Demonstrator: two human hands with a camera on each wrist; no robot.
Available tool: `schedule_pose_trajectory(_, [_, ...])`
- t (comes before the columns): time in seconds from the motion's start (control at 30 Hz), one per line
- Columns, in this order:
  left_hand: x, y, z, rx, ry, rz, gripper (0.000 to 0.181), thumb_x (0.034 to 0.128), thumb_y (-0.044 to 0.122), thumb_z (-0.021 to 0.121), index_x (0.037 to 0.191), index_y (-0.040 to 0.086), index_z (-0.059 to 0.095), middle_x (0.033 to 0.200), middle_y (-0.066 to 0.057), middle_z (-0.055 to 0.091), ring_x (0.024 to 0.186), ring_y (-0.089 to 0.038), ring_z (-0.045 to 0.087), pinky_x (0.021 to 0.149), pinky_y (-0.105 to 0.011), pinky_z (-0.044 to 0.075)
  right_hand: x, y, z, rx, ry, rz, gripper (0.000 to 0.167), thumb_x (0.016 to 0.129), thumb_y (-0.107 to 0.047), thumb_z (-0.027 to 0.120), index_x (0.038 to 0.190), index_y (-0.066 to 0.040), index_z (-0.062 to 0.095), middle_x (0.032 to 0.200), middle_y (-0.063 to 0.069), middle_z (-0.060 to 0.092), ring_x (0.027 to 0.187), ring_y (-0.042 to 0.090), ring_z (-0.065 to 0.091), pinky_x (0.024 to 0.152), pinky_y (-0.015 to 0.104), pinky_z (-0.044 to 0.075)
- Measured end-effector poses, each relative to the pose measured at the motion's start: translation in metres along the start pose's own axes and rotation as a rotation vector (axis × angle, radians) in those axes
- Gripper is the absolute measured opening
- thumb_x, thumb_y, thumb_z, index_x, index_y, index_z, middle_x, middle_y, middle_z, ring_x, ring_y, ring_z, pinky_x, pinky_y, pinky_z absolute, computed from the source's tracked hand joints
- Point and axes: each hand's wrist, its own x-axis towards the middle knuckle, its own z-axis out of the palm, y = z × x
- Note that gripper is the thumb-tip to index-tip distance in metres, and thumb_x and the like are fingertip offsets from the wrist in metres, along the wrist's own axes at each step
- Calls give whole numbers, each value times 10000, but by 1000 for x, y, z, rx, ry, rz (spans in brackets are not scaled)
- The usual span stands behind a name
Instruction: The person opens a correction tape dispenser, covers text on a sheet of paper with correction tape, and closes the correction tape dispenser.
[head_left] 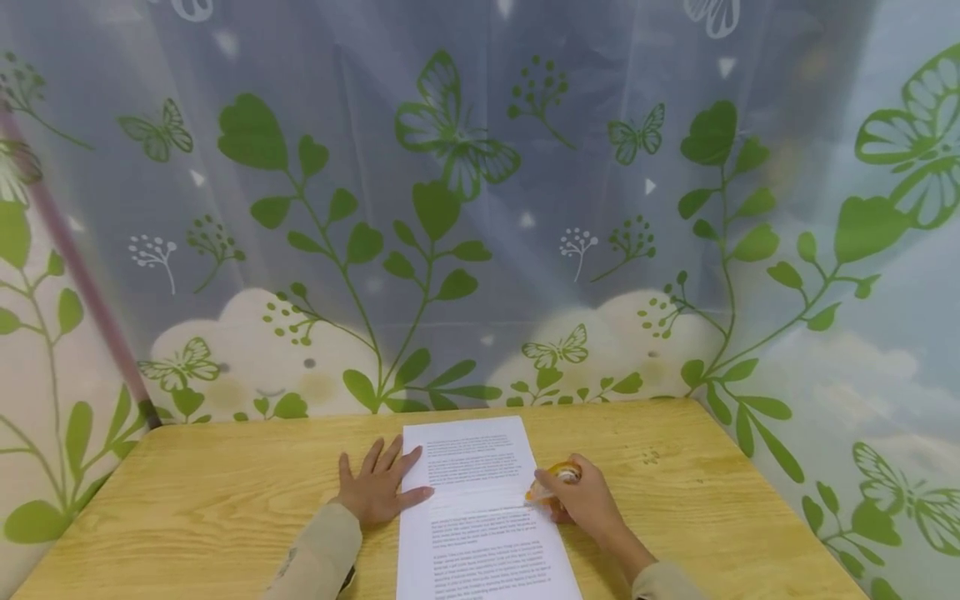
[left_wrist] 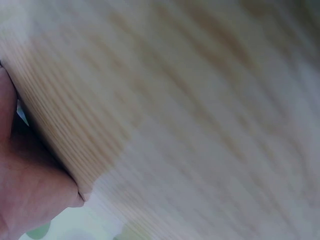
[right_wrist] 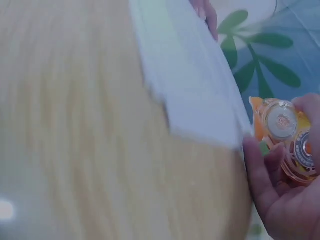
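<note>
Tape dispenser (head_left: 566, 473) clamped in right hand (head_left: 589, 503); left hand (head_left: 377, 493), fingers apart, across left edge of paper (head_left: 472, 500)

Two hands were counted: one left hand (head_left: 378, 493) and one right hand (head_left: 588, 500). Sleeves (head_left: 318, 550) numbered two, one to each arm. One bench (head_left: 225, 467) was recorded. One tape dispenser (head_left: 564, 473) was found, showing two round wheels (right_wrist: 281, 121). Paper (head_left: 465, 497) lay in one place; its sheet count could not be established. Four blocks of print were visible on the top page. The curtain (head_left: 300, 50) bore eight green butterflies (head_left: 433, 133) and two white ones, some cut off by the view's edge.
</note>
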Motion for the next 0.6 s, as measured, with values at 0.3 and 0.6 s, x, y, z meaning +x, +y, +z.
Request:
schedule_pose_trajectory(0.3, [0, 0, 0, -3, 3, -1, 802, 871, 739, 371, 1514, 269, 283, 1589, -74, 123, 1429, -363, 63, 982, -722, -105, -2, -12, 37, -94, -133, -130, 435, 853, -355, 725, 876, -31, 436, 646, 41, 607, 507, 135, 546, 458, 215, 425])
schedule_pose_trajectory(0.6, [2, -2, 3, 14, 25, 3, 808, 863, 745, 378, 1503, 254, 313, 1579, -95, 160, 1423, -373, 90, 982, -730, -84, -1, -14, 61, -221, -131, -174, 441, 851, -399, 715, 838, -61, 433, 657, -17, 622, 491, 76, 441, 431, 190, 320])
